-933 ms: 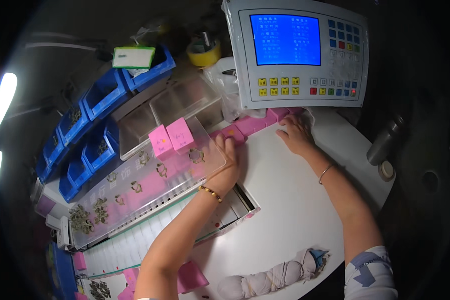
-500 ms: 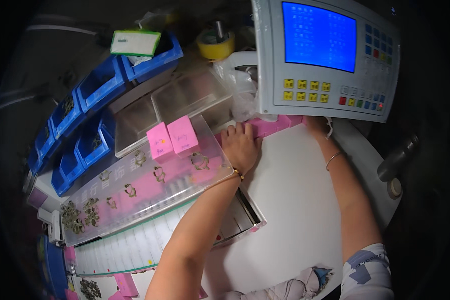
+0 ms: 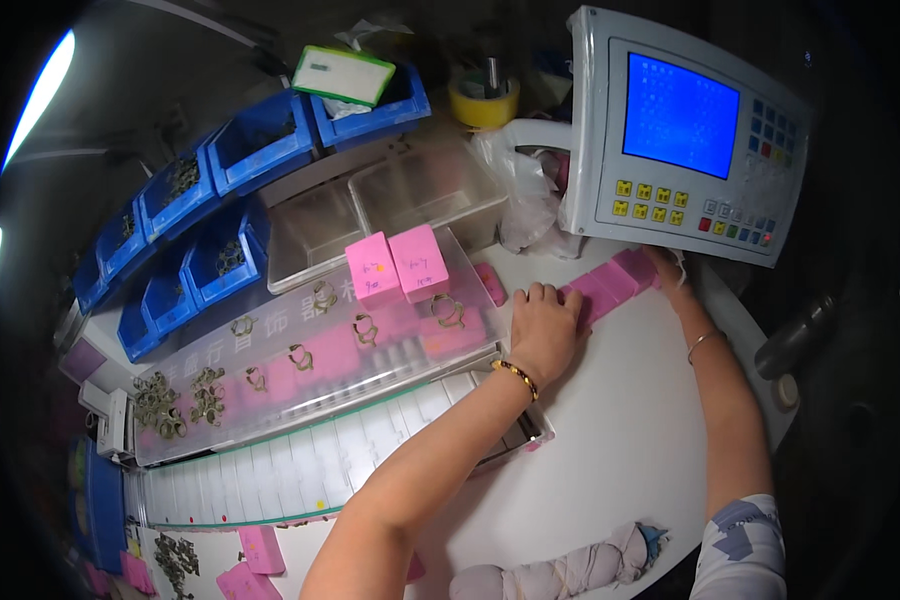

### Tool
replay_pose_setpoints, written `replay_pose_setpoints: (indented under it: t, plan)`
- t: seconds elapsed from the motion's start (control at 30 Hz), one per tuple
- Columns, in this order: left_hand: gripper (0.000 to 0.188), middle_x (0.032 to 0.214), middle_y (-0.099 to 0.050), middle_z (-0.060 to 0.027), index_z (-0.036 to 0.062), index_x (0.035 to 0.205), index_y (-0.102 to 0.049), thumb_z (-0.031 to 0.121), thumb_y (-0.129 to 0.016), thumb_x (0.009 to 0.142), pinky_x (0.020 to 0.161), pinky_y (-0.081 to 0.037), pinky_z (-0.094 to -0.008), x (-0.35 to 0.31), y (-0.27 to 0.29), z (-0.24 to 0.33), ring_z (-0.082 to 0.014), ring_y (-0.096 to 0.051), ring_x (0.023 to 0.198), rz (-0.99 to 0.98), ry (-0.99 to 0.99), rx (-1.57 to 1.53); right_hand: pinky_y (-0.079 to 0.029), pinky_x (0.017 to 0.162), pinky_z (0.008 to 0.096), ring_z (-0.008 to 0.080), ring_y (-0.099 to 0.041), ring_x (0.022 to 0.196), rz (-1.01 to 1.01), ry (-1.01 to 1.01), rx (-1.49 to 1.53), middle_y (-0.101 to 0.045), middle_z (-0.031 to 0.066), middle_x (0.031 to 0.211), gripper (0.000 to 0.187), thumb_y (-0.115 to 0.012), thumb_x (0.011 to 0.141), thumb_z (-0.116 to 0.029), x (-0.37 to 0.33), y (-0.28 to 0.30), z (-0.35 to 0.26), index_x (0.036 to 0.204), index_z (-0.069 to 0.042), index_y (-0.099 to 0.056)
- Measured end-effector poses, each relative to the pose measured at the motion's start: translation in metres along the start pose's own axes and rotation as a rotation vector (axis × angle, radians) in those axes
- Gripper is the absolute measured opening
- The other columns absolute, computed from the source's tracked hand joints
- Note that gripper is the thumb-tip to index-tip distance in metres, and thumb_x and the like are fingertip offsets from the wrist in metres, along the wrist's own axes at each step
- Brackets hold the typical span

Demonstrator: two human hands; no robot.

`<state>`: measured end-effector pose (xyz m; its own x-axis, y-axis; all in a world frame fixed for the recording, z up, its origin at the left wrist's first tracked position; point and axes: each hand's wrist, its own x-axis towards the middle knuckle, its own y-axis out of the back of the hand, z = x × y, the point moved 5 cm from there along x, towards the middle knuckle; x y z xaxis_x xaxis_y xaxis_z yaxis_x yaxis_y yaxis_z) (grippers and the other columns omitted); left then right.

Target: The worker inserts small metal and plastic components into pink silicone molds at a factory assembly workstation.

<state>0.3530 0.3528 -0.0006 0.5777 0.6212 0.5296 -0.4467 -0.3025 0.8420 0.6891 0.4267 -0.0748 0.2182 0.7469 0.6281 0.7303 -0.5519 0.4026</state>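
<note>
Hands are being kept on the row of pink blocks along the white table, as a moment earlier. The left hand is being pressed flat and unclenched on the row's near end; the right hand is now being tucked under the control panel, its grip partly hidden. Lining up of blocks is judged ongoing.

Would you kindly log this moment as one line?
left hand: resting on pink blocks | right hand: at row's far end | white table
</note>
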Motion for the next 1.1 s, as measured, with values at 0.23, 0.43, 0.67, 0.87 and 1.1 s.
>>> replay_pose_setpoints:
  t: [0.23,0.43,0.67,0.87,1.1]
  plan:
    - [0.032,0.088,-0.063,-0.0145,0.0084,0.100,-0.058,0.036,-0.064,0.085,0.079,-0.040,-0.0407,-0.060,0.038,0.037,-0.0298,-0.057,0.090,-0.143,-0.049,-0.014,-0.042,0.093,0.0368,0.0273,-0.053,0.104,0.081,-0.203,-0.207,-0.059,0.0147,0.108,0.021,-0.071,0.085,-0.020,-0.087,0.035,-0.089,0.101,-0.007,-0.067]
    - [0.031,0.090,-0.062,-0.0172,0.0077,0.099,-0.057,0.035,-0.061,0.087,0.080,-0.041,-0.0412,-0.130,0.075,0.062,-0.0310,-0.057,0.093,-0.198,-0.129,-0.056,-0.039,0.098,0.0380,0.0291,-0.051,0.110,0.098,-0.281,-0.376,-0.054,0.0124,0.115,0.021,-0.068,0.087,-0.025,-0.162,0.056,-0.171,0.104,-0.012,-0.067]
    - [0.049,0.101,-0.056,-0.0139,0.0072,0.106,-0.055,0.041,-0.074,0.076,0.083,-0.041,-0.0422,-0.204,0.138,0.037,-0.0317,-0.053,0.097,-0.228,-0.058,-0.201,-0.033,0.102,0.0444,0.0345,-0.042,0.118,-0.008,-0.309,-0.584,-0.050,0.0128,0.123,0.033,-0.064,0.088,-0.031,-0.228,0.037,-0.249,0.118,-0.019,-0.060]
    - [0.101,0.134,-0.042,-0.0201,0.0075,0.145,-0.029,0.037,-0.085,0.066,0.107,-0.029,-0.0477,-0.249,0.177,0.000,-0.0369,-0.039,0.127,-0.276,0.090,-0.385,-0.029,0.106,0.0480,0.0402,-0.038,0.123,-0.164,-0.114,-0.656,-0.044,0.0177,0.131,0.047,-0.070,0.083,-0.032,-0.233,0.026,-0.284,0.124,-0.015,-0.056]
    - [0.100,0.137,-0.041,-0.0233,0.0027,0.145,-0.028,0.034,-0.084,0.068,0.109,-0.029,-0.0473,-0.298,0.226,-0.023,-0.0389,-0.038,0.129,-0.185,0.235,-0.348,-0.026,0.110,0.0459,0.0341,-0.040,0.129,-0.487,0.163,-0.345,-0.049,0.0142,0.134,0.061,-0.077,0.073,-0.028,-0.206,-0.002,-0.387,0.126,-0.007,-0.056]
